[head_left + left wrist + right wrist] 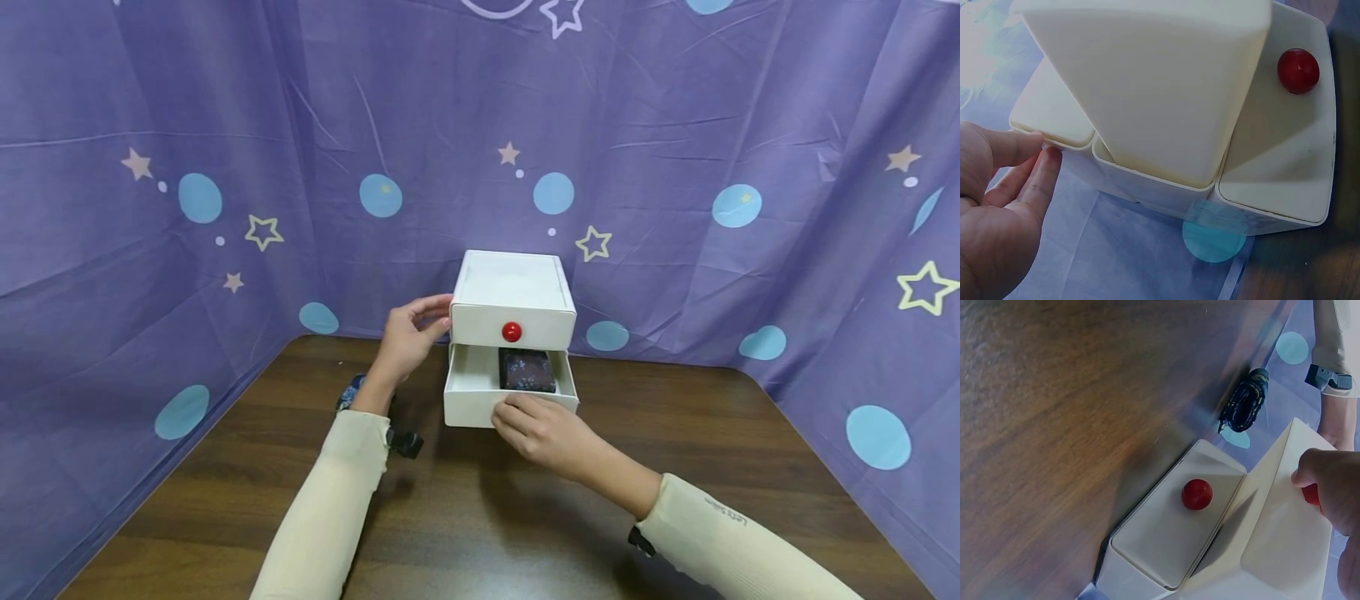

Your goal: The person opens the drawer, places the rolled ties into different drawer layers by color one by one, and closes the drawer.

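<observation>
Left hand (408,337), fingers straight, likely steadies white plastic cabinet (512,279) — right hand (538,429) pinches round red knob (1311,494) of pulled-out white plastic drawer (468,410).

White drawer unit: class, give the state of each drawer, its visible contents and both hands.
Top drawer: closed
Middle drawer: pulled open
Bottom drawer: closed
Dark floral wallet-like item: inside middle drawer
Left hand: touching the side of the white drawer unit
Right hand: gripping middle drawer's red knob
</observation>
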### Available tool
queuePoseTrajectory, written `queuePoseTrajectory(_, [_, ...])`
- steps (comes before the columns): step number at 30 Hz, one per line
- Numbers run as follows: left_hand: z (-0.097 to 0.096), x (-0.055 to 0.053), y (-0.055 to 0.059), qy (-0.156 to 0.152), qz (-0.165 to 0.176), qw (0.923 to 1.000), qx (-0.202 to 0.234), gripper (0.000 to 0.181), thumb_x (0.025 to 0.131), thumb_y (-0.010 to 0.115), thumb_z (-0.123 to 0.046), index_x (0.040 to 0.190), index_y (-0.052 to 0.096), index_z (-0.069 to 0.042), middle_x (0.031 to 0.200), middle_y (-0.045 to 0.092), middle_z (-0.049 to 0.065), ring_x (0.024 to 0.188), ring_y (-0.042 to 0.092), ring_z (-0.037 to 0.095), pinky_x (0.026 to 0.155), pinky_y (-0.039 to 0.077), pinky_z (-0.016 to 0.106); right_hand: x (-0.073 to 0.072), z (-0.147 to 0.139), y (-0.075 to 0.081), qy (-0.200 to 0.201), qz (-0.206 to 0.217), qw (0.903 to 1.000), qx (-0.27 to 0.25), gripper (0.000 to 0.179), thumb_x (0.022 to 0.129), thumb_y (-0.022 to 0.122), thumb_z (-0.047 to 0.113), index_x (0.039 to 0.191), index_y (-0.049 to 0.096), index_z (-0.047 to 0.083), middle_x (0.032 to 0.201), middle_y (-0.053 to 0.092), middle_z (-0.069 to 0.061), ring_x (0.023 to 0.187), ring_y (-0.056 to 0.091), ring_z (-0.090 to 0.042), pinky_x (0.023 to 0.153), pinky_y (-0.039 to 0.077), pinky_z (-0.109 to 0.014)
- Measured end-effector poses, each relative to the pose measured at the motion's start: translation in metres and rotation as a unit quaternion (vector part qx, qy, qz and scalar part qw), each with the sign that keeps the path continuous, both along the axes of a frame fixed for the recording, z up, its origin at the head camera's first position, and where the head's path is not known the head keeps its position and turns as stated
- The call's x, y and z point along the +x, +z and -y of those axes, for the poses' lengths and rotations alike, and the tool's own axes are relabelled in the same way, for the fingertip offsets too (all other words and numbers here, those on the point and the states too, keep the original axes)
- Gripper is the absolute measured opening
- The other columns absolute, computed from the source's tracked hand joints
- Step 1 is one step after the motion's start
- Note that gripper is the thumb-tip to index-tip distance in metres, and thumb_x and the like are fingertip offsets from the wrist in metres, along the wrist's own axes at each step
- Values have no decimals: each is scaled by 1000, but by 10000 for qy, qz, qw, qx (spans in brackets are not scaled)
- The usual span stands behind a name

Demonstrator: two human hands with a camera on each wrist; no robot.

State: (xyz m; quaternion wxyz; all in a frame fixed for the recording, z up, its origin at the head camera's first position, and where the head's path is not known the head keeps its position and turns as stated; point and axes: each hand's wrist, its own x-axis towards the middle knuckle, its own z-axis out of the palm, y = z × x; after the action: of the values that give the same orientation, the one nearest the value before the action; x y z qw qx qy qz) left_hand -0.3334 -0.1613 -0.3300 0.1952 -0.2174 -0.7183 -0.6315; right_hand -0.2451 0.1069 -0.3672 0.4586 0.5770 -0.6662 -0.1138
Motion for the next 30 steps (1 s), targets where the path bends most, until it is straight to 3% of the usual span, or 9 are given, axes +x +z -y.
queuePoseTrajectory(30, [0, 4, 3, 2, 134, 9999, 40, 35, 94, 71, 1, 129, 68, 0, 122, 71, 20, 115, 66, 30, 98, 54, 32, -14, 1, 0, -48, 221, 9997, -99, 32, 101, 44, 0, 109, 75, 2, 108, 69, -7, 101, 62, -22, 92, 56, -29])
